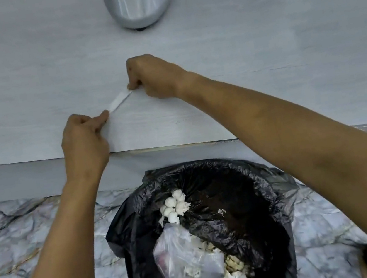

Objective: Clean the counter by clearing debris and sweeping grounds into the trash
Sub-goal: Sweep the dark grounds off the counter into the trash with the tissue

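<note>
A thin white strip [119, 100], like a card or paper on edge, lies slanted on the pale grey counter [27, 90]. My left hand [84, 137] pinches its lower left end. My right hand [154, 79] pinches its upper right end, fingers curled down onto the counter. Below the counter's front edge stands a trash bin lined with a black bag [267, 181]. Inside it lie dark coffee grounds [235, 202], white crumpled paper balls [173, 207] and a clear plastic bag [186, 257].
A shiny silver rounded appliance base [137, 3] stands at the back of the counter, straight beyond my hands. The counter's front edge [14, 163] runs across the view. The floor [13, 235] has a grey marble pattern.
</note>
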Demonstrator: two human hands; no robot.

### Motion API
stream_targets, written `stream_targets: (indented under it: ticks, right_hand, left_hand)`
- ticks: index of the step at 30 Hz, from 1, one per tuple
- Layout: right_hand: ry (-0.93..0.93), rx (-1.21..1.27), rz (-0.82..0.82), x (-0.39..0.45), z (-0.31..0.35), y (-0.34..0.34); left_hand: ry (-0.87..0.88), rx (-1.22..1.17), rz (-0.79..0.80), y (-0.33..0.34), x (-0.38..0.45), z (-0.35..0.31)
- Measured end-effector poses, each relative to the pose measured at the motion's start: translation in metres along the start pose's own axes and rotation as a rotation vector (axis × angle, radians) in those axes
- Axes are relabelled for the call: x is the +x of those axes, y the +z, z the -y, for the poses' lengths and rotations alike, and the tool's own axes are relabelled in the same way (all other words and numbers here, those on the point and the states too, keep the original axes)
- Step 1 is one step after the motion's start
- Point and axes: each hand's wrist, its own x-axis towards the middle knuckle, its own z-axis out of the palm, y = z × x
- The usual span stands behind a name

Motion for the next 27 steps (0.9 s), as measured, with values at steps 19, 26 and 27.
stream_targets:
  ticks: [19,26,27]
  right_hand:
    - [0.322,0.005,-0.187,-0.235,-0.071,-0.014]
    - [0.298,0.051,-0.012,-0.370,0.038,0.085]
    - [0.304,0.084,-0.015,-0.385,0.044,0.096]
  left_hand:
    - [0.444,-0.105,0.206,0.061,-0.053,-0.138]
    - [0.468,-0.104,0.511,0.077,-0.211,-0.082]
    - [0.471,-0.132,0.526,0.079,-0.226,-0.077]
